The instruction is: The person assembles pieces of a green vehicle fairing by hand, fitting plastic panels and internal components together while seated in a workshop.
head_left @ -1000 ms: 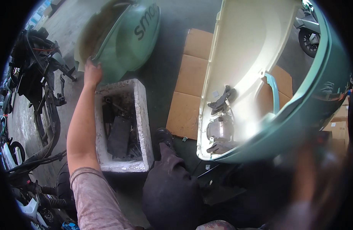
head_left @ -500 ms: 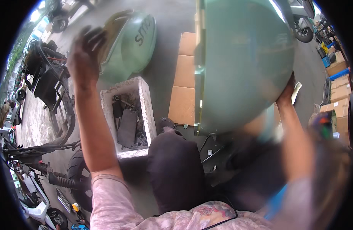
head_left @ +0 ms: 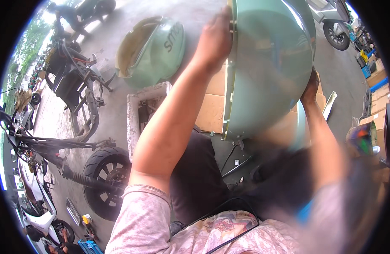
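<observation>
Hands touch green panel, cropped at top.

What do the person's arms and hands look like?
The left hand and right hand show no gloves; both forearms are bare. The pale pinkish-grey, mottled cloth left sleeve is short, ending near the elbow; the right sleeve looks blurred.
</observation>
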{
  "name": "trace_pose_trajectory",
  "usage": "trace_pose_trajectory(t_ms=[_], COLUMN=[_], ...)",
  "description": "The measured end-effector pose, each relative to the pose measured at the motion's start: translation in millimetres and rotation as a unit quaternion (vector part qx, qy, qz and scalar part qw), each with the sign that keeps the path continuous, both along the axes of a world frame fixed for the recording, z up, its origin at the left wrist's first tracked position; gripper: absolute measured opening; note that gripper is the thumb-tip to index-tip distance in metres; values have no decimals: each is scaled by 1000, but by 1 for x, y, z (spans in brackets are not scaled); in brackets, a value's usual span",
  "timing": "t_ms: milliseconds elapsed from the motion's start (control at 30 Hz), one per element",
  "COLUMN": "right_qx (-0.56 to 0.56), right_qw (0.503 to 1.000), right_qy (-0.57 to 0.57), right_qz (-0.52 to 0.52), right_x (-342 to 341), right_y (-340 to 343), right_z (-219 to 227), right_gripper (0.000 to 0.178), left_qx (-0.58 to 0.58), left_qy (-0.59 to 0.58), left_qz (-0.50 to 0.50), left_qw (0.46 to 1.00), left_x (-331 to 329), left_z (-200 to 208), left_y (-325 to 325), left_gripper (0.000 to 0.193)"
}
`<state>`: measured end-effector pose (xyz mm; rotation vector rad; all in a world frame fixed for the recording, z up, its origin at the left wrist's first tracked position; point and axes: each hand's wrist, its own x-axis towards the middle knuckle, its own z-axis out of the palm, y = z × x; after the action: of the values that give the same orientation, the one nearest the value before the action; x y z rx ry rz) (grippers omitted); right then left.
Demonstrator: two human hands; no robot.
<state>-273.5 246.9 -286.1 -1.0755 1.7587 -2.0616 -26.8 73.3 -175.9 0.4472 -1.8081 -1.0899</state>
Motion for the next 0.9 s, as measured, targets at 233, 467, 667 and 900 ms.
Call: trace_pose_trajectory(t_ms=[233, 467, 667, 900], right_qx=[73, 198, 239, 211], right_qw=[860, 897, 885, 883], right_qy=[478, 367, 365, 396], right_qz=[-164, -145, -162, -140], right_x=[-67, -3, -47, -23], right_y=[20, 16, 4, 39], right_z=[-40, 5, -63, -86], right_gripper=[25, 29, 29, 45], left_qx=[96, -135, 149, -71], left_qy=[-43, -97, 55, -10], left_qz=[-19, 45, -139, -8], left_qw=[994, 985, 977, 997], left_x=[-25, -6, 18, 53], left_z=[9, -18, -22, -11], left_y=[14, 13, 15, 35], left_gripper=[40, 36, 39, 41])
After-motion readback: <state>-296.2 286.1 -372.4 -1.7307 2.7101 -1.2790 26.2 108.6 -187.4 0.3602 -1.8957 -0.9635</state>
